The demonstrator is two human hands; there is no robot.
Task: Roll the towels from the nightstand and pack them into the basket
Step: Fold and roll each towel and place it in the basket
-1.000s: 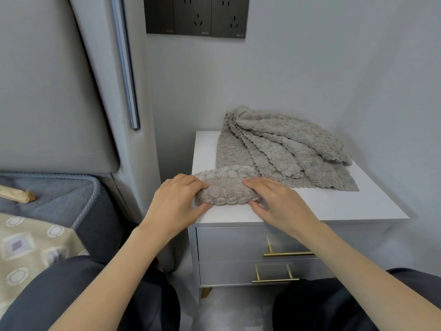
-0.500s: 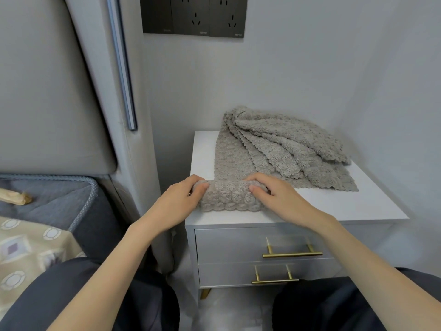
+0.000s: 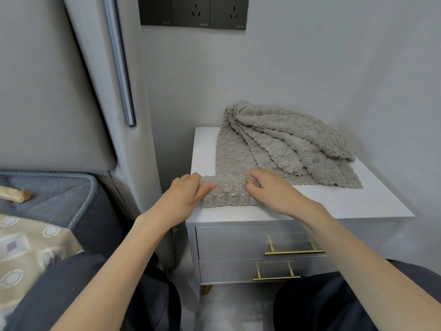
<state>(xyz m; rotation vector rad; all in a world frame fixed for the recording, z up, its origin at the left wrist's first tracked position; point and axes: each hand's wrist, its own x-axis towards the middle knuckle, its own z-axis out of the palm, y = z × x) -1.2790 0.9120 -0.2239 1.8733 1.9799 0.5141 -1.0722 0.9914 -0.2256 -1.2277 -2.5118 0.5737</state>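
A grey fluffy towel lies lengthwise on the white nightstand, its near end turned into a short roll at the front left. My left hand grips the roll's left end, thumb against its front. My right hand grips the right end, fingers curled over the top. Behind the roll, the flat rest of this towel runs back to a heap of several more grey towels at the rear. No basket is in view.
The nightstand has two drawers with gold handles. A padded grey headboard and the bed with a patterned cover are to the left. Walls close in behind and to the right. My knees sit low in front.
The roll has moved farther back along the towel and grown thicker. Both hands travelled with it away from the nightstand's front edge.
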